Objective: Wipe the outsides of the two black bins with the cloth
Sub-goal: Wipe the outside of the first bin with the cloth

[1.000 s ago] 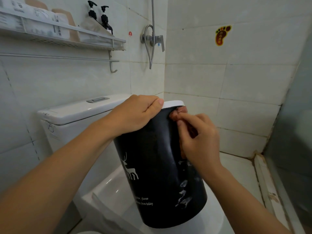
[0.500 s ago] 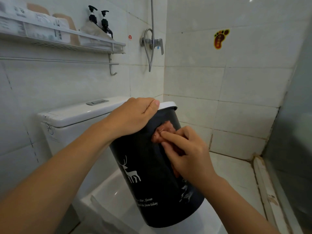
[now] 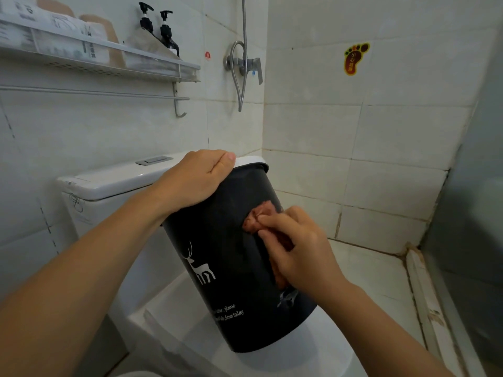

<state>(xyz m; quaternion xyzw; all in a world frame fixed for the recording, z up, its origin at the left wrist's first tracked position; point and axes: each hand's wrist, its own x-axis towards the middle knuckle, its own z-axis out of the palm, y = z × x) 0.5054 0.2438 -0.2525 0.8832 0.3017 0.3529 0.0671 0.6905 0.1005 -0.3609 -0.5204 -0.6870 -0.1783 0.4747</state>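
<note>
My left hand [image 3: 194, 178] curls over the white rim of the black bin [image 3: 231, 268], which leans tilted on the closed toilet lid [image 3: 321, 360], long axis tipped top-left to bottom-right. My right hand [image 3: 296, 248] presses the reddish cloth [image 3: 258, 217] against the bin's right flank, the nearer side for that hand. Pale smears [image 3: 287, 297] show just below, probably wet streaks. I see no second bin.
</note>
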